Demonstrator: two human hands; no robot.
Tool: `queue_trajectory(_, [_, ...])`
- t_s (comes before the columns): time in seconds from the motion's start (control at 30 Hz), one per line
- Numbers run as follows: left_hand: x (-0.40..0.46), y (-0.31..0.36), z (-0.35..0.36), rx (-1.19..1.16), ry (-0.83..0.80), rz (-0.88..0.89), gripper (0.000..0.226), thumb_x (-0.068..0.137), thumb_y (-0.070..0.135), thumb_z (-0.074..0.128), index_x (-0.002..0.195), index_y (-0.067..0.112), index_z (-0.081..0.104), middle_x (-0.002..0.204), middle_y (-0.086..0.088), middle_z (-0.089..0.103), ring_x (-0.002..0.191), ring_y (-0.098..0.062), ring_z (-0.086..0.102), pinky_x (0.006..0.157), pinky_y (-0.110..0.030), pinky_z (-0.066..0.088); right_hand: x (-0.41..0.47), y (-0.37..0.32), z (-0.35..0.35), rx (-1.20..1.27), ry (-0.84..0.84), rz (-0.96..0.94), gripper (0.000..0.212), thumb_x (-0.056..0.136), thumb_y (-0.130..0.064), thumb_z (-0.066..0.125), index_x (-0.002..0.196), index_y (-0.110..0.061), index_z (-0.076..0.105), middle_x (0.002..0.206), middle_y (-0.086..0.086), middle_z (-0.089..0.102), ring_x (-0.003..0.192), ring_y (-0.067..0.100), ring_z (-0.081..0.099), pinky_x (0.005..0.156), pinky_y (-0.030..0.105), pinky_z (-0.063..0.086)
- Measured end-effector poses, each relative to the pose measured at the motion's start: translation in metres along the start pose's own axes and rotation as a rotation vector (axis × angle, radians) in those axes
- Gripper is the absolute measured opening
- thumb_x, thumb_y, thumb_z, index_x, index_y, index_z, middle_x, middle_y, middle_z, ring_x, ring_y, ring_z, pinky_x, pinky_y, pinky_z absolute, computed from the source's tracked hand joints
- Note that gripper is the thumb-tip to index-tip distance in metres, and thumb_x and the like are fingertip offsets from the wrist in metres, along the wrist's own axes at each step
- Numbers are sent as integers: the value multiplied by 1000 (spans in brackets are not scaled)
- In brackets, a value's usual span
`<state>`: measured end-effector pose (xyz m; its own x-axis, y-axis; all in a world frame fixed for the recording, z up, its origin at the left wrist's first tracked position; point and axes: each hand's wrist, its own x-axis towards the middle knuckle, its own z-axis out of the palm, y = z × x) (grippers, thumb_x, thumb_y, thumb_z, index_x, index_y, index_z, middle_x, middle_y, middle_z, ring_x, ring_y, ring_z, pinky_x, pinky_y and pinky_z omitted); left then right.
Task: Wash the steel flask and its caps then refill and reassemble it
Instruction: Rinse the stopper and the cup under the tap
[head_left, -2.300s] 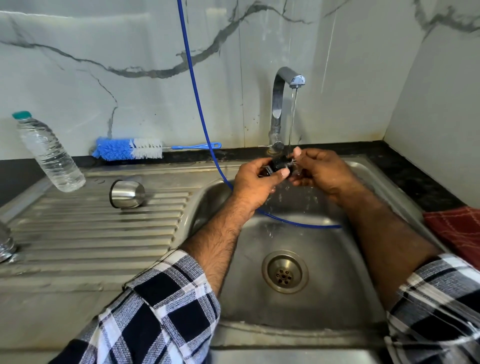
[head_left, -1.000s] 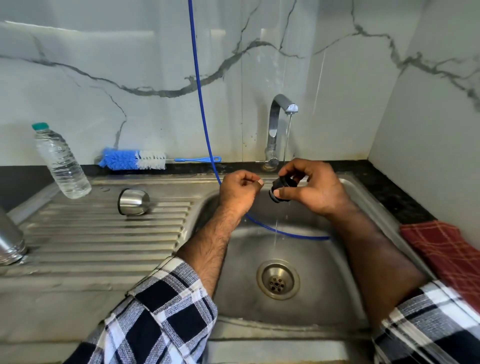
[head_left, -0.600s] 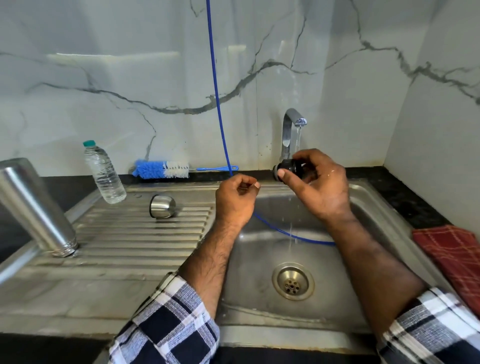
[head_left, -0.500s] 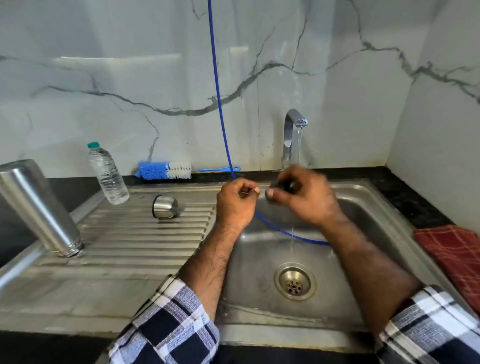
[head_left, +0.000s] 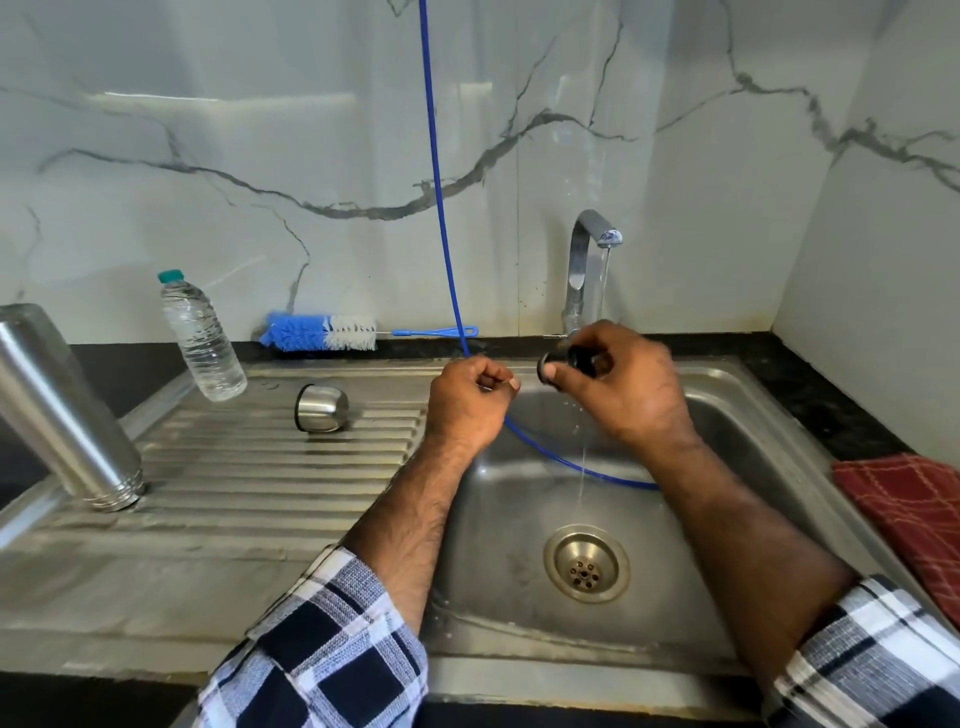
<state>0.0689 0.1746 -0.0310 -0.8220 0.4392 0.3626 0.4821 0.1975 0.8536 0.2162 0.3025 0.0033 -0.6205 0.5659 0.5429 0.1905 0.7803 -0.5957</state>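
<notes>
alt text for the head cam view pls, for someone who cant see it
Over a steel sink, the right hand holds a small black cap beside the running tap; the left hand is curled alongside. On the drainboard, a steel flask stands upside down near a steel cup.

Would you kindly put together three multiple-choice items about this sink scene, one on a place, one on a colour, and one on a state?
1. Where does the steel cup lie?
A. in the basin
B. on the ribbed drainboard
C. on the red cloth

2. What colour is the plastic bottle cap?
A. teal
B. red
C. yellow

3. What is the state of the tap?
A. off and dry
B. running a thin stream
C. covered by a cloth

Answers:
1. B, the cup lies on its side on the drainboard ridges.
2. A, a teal cap tops the clear bottle.
3. B, a thin stream falls from the spout past the right hand, which holds the black cap.
</notes>
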Motion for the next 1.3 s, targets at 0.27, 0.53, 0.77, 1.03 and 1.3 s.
queue_trajectory(0.27, [1, -2, 0, 16, -4, 14, 8, 86, 16, 83, 82, 21, 79, 77, 7, 76, 76, -13, 74, 81, -37, 64, -1, -4, 0, 20, 24, -7, 38, 80, -52, 88, 105, -29, 71, 94, -13, 69, 86, 3, 64, 74, 21, 54])
queue_trajectory(0.53, [-7, 2, -4, 8, -25, 29, 12, 85, 9, 79, 80, 20, 79, 75, 7, 76, 74, -11, 73, 78, -31, 62, -3, -5, 1, -26, -54, 50, 39, 77, -47, 91, 108, -30, 74, 98, -11, 72, 91, 9, 69, 80, 26, 56])
queue_trajectory(0.77, [-20, 7, -39, -24, 53, 9, 10, 85, 21, 84, 78, 21, 77, 73, 9, 75, 70, -7, 71, 75, -30, 60, -5, -30, -3, 84, -17, 78, 36, 76, -43, 93, 105, -29, 77, 93, -9, 74, 83, 6, 68, 74, 24, 54])
queue_trajectory(1.03, [5, -1, -168, 90, 194, 26, 11, 88, 25, 85, 81, 23, 76, 73, 12, 73, 67, 3, 66, 66, -13, 50, 5, -108, 46, 513, -95, 116, 35, 81, -15, 92, 109, -18, 72, 87, -4, 73, 72, -3, 72, 67, 6, 51])
queue_trajectory(1.3, [-7, -54, -255, 81, 381, -75, 7, 93, 21, 81, 88, 23, 76, 83, 13, 74, 81, 0, 69, 76, -17, 51, -9, -190, 163, 700, -316, 192, 29, 78, -10, 91, 94, -32, 80, 101, 4, 77, 98, 36, 77, 96, 55, 61])
